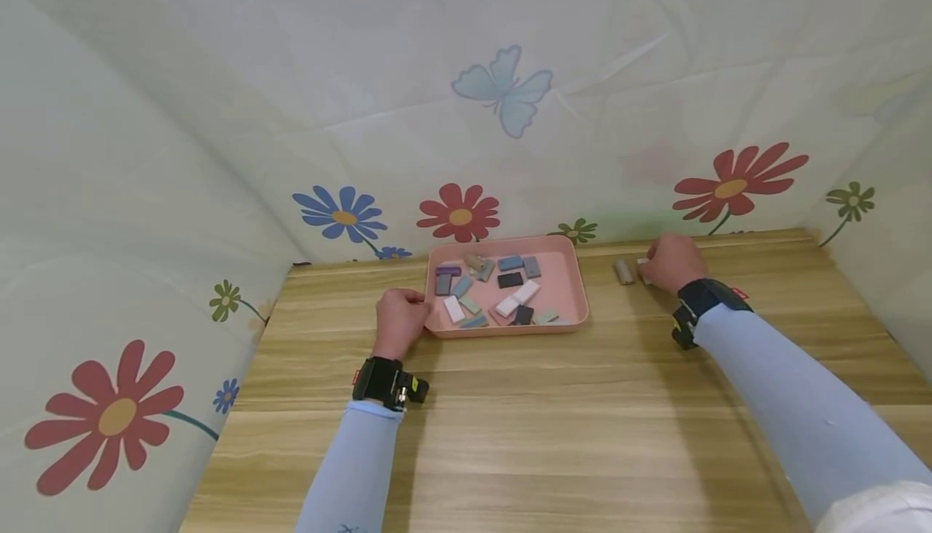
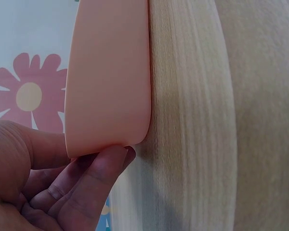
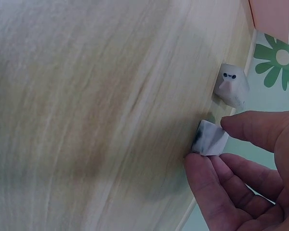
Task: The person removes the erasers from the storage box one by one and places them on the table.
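A pink tray (image 1: 575,290) holds several small block erasers in white, black, blue, green and purple. At its near left corner my left hand (image 1: 400,321) grips the wall, thumb at the rim and fingers below, as the left wrist view shows on the tray (image 2: 108,72). To the right of the tray, my right hand (image 1: 673,262) pinches a smudged white eraser (image 3: 210,138) between thumb and fingers, at the tabletop. Just left of it lies a greyish eraser (image 1: 624,272); in the right wrist view this eraser (image 3: 232,89) has a small cartoon face on its end.
The wooden table (image 1: 510,428) reaches back to a pale cloth wall (image 1: 349,112) printed with flowers and a butterfly. Side cloths close in the left and right. The tray stands near the back edge.
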`<state>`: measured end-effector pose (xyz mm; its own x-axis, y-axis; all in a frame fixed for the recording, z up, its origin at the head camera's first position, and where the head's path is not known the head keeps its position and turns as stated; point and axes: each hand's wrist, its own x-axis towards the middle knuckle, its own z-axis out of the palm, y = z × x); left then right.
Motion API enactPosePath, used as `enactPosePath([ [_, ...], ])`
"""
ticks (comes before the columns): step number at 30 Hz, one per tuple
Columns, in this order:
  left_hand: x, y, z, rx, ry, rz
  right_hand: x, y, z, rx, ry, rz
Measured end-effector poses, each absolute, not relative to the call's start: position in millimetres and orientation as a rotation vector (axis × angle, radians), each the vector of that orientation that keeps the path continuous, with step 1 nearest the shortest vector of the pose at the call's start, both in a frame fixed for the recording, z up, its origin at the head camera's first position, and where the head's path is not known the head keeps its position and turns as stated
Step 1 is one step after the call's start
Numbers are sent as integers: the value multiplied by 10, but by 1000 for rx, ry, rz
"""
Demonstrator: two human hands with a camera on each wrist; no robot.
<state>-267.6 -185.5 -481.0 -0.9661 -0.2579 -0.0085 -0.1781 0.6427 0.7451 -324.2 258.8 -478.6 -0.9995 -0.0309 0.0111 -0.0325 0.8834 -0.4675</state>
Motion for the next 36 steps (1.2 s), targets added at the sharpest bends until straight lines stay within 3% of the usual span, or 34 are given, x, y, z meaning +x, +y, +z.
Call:
enactPosePath([
  [10,-2669,-1868,-4783,376,-2775,-1266,-3171,2445,-4540,113,-3019,750],
  [22,-2652,-1855,-4766,393,-2793,-1275,-3029,1489,-4227,481,-2979,763],
  [28,-2646,-1840,-4759,388,-2771,-1268,-2971,1067,-4334,749,-3021,646],
  [36,-2655,-1855,-4782,390,-2769,-1273,-3066,810,-4601,830,-3089,423],
])
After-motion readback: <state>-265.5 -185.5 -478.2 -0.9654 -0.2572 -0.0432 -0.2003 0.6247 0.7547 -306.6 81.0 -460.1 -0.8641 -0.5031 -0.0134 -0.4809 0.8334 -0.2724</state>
